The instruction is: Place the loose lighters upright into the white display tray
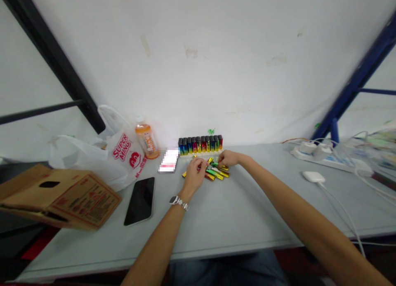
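Several loose lighters (217,174), shiny yellow, green and orange, lie in a pile on the grey table. My left hand (194,172), with a silver watch (178,201) on its wrist, is at the pile's left side, fingers closed together. My right hand (228,158) is over the pile's right back side with its fingers curled down. Whatever either hand grips is hidden by the fingers. Just behind, many upright lighters (201,145) with dark tops stand in close rows in a white tray (185,155) against the wall.
To the left are a black phone (140,201), a pixelated bright item (168,160), an orange drink bottle (147,141), a white plastic bag (123,158) and an open cardboard box (83,199). A power strip (331,160) with cables and a white charger (313,177) lie right.
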`<state>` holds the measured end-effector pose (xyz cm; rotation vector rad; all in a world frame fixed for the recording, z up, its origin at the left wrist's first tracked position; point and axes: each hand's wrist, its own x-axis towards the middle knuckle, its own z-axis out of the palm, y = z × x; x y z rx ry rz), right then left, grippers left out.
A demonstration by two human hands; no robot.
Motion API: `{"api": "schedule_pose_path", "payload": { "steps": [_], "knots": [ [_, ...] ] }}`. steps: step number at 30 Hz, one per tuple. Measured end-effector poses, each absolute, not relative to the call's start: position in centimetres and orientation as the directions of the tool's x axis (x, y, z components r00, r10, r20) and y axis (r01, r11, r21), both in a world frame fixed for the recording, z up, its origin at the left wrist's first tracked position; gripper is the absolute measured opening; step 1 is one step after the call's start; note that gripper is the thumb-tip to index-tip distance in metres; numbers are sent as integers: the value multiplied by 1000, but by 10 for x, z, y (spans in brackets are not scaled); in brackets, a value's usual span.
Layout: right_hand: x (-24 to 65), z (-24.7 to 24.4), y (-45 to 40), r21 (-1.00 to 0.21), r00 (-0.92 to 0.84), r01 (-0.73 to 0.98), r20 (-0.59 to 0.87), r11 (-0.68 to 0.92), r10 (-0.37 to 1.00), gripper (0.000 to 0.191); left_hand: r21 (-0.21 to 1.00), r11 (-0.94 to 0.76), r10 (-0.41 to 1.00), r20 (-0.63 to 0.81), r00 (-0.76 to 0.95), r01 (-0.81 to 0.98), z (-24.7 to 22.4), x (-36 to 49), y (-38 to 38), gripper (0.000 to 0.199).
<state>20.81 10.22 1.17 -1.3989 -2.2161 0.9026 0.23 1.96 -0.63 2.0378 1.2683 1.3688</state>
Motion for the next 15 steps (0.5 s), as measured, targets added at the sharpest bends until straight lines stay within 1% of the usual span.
{"api": "schedule_pose_path", "payload": {
  "steps": [3,5,7,9,10,12,14,15],
  "knots": [
    [205,13,104,-676,-438,663,0,323,899,16,715,-521,836,536,113,465,-4,1,19,25],
    [204,15,99,-689,-422,632,79,355,903,12,715,-525,832,544,103,463,-3,0,19,25],
    [202,17,88,-744,-380,541,199,392,903,8,709,-533,825,558,95,462,-2,-1,20,25],
    [197,18,74,-833,-317,383,286,398,904,8,704,-537,820,566,91,464,-3,-1,20,25],
    [193,18,65,-880,-288,290,294,375,911,9,702,-537,819,566,91,467,-3,-1,20,25],
    [186,17,48,-956,-188,94,256,277,948,16,699,-535,821,562,99,474,-3,1,20,25],
    [178,14,33,-983,-88,-101,161,152,983,26,695,-539,821,559,115,475,-2,2,18,26],
    [176,13,27,-981,-83,-171,102,87,991,33,693,-542,820,559,122,474,0,3,17,26]
  ]
}}
